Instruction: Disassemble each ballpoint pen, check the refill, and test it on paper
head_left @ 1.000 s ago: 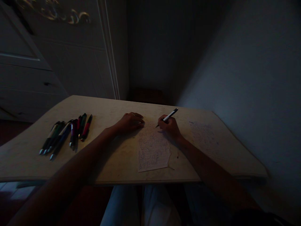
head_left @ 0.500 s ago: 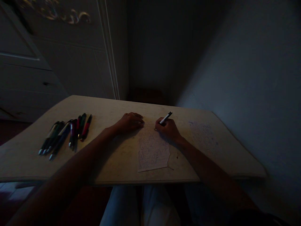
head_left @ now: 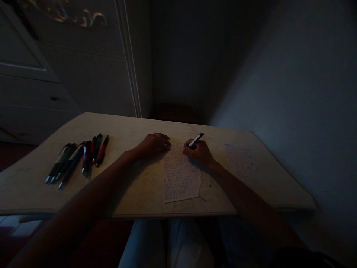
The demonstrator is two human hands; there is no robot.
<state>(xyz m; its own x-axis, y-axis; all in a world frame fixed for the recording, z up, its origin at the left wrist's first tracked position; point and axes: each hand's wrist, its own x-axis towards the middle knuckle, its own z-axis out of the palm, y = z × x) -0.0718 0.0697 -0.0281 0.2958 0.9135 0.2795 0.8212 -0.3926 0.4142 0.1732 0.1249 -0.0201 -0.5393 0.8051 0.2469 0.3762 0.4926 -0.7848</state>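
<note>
A sheet of paper (head_left: 182,180) covered in handwriting lies on the table in front of me, its lower right edge torn. My right hand (head_left: 200,152) is closed around a white pen (head_left: 196,139) with a dark end, its lower tip by the upper part of the sheet. The pen leans up and to the right. My left hand (head_left: 155,144), a ring on one finger, rests flat with fingers stretched out, the fingertips at the paper's upper left edge. Part of the sheet's right side is hidden behind my right hand.
Several pens (head_left: 68,163) lie grouped at the left of the table (head_left: 134,203). Faint blue writing (head_left: 242,160) shows on the right side. A white cabinet (head_left: 92,82) stands behind on the left, a wall (head_left: 301,93) on the right. The room is dim.
Almost nothing differs. Both hands stay where they were, and the pen in my right hand has shifted only very slightly.
</note>
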